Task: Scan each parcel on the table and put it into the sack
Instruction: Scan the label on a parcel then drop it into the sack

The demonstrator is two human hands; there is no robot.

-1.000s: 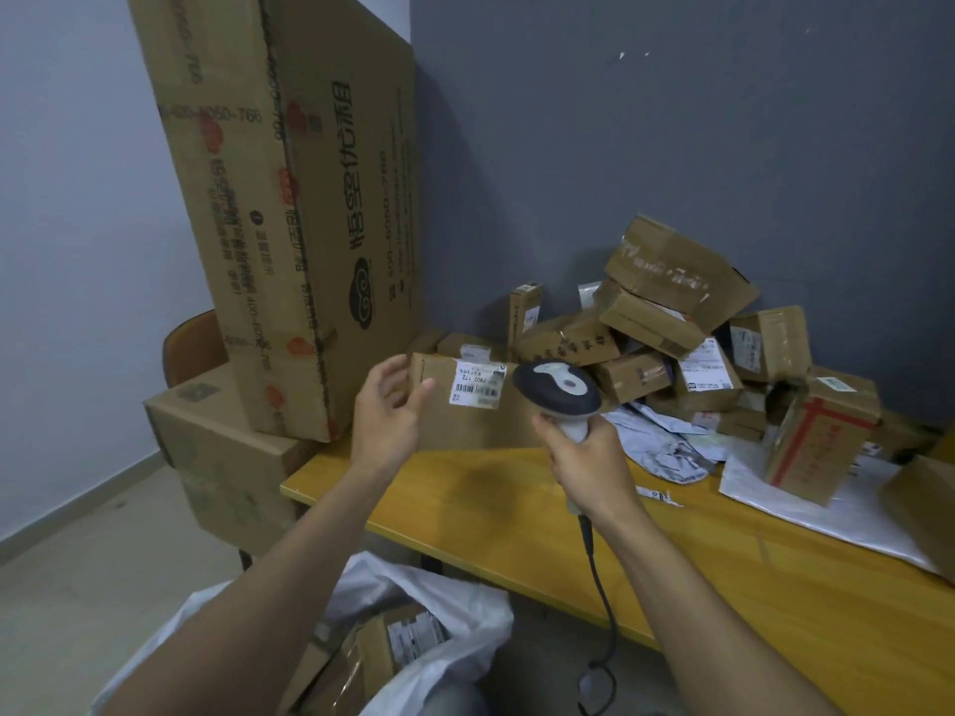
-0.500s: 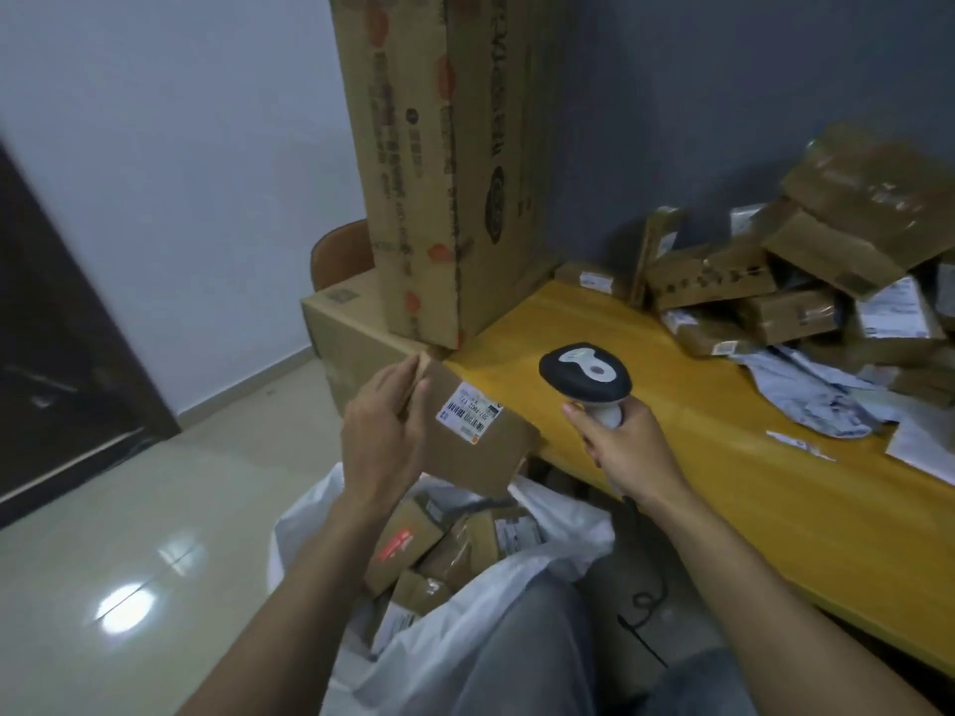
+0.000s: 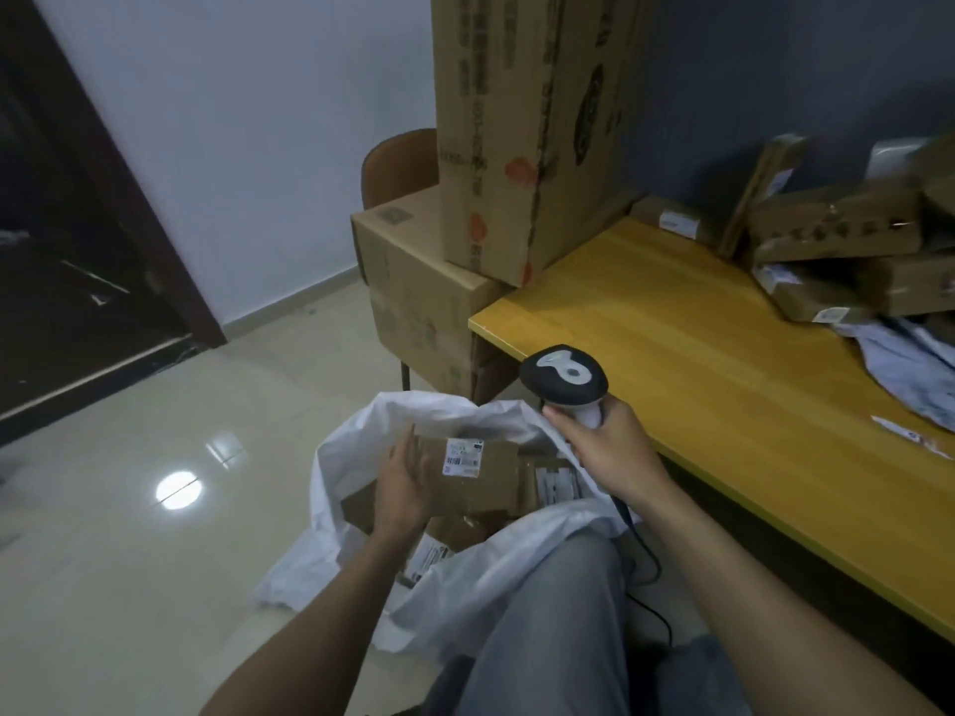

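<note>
A white sack (image 3: 345, 459) stands open on the floor beside the yellow table (image 3: 723, 385), with several brown parcels inside. A flat brown parcel (image 3: 491, 480) with a white barcode label lies on top of them in the sack's mouth. My left hand (image 3: 405, 485) is at that parcel's left end, fingers fairly straight and touching it. My right hand (image 3: 610, 452) grips the handle of a black and white barcode scanner (image 3: 563, 377) just above the sack's right rim. More brown parcels (image 3: 837, 235) are piled at the table's far right.
A tall cardboard box (image 3: 532, 121) stands upright at the table's left corner, partly on a lower box (image 3: 413, 286) that sits on a brown chair (image 3: 398, 162). Grey mailer bags (image 3: 904, 364) lie by the pile. My knee (image 3: 558, 612) presses against the sack. A dark door (image 3: 62, 250) is left.
My left hand carried the labelled parcel from in front of the scanner down into the sack. The view swung left and down. My right hand keeps the scanner.
</note>
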